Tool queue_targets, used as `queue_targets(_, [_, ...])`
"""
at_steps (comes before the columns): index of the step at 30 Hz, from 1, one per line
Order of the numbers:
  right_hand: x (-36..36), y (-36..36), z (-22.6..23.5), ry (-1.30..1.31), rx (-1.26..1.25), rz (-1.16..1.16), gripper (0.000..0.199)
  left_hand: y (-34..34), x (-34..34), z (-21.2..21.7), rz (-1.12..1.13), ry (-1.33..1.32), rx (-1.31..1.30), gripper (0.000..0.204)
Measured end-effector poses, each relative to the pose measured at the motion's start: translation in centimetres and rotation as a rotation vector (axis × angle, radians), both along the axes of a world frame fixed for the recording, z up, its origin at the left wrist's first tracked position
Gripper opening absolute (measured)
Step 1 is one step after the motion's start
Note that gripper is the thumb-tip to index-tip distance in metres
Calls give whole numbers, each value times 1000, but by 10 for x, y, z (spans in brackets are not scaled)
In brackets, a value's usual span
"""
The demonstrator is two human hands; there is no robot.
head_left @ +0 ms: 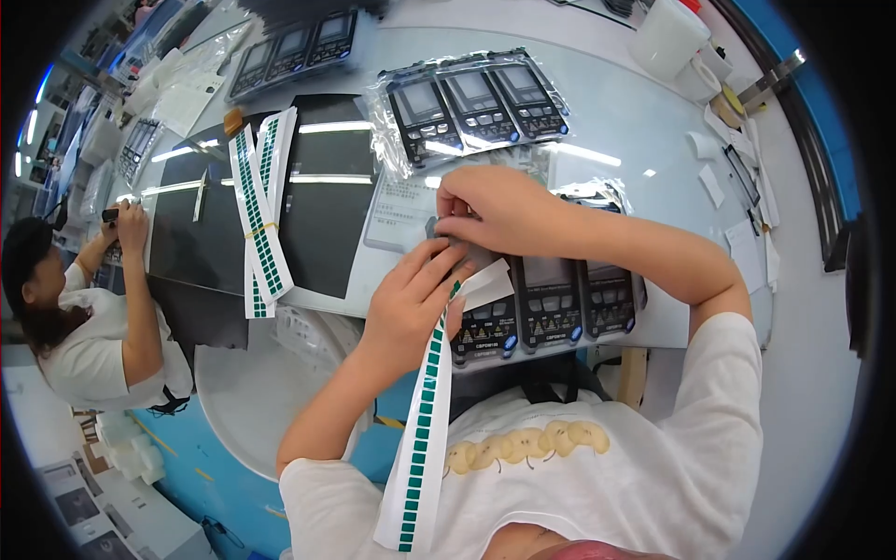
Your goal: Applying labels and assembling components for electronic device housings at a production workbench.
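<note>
My left hand [406,303] is closed around the upper end of a long white strip with a row of small green stickers [425,420]. The strip hangs down in front of my shirt, and a bare white piece of it sticks out to the right of my fingers. Bent over from the right, my right hand [504,213] has its fingers pinched together close to the left fingertips. Whatever is between them is hidden. Both hands are above the left part of a sheet of black printed panels [551,299] with window areas, lying at the table's near edge.
Another sheet of black panels [471,103] in clear film lies farther back, with a stack of similar panels [297,51] to its left. Bundled green sticker strips [261,219] rest on a black mat [322,201]. A co-worker [89,317] works at the left. White rolls [670,37] stand back right.
</note>
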State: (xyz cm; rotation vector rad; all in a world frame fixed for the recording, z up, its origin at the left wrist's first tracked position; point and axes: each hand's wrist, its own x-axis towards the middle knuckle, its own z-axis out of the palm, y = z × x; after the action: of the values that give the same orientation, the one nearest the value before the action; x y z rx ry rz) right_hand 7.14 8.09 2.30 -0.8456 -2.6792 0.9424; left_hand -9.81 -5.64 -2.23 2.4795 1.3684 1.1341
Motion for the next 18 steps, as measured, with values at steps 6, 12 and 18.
queue_targets(6, [5,5,-22,201,492,423,15,-3,-2,-6,-6,-80,-66,38])
queue_targets(12, [-7,-2,-25,174,198,238,18,-12,7,-19,70,-125,9,39])
queue_targets(18, [2,-15,-26,282,323,369,20,-26,0,-22,72,-175,-18,32])
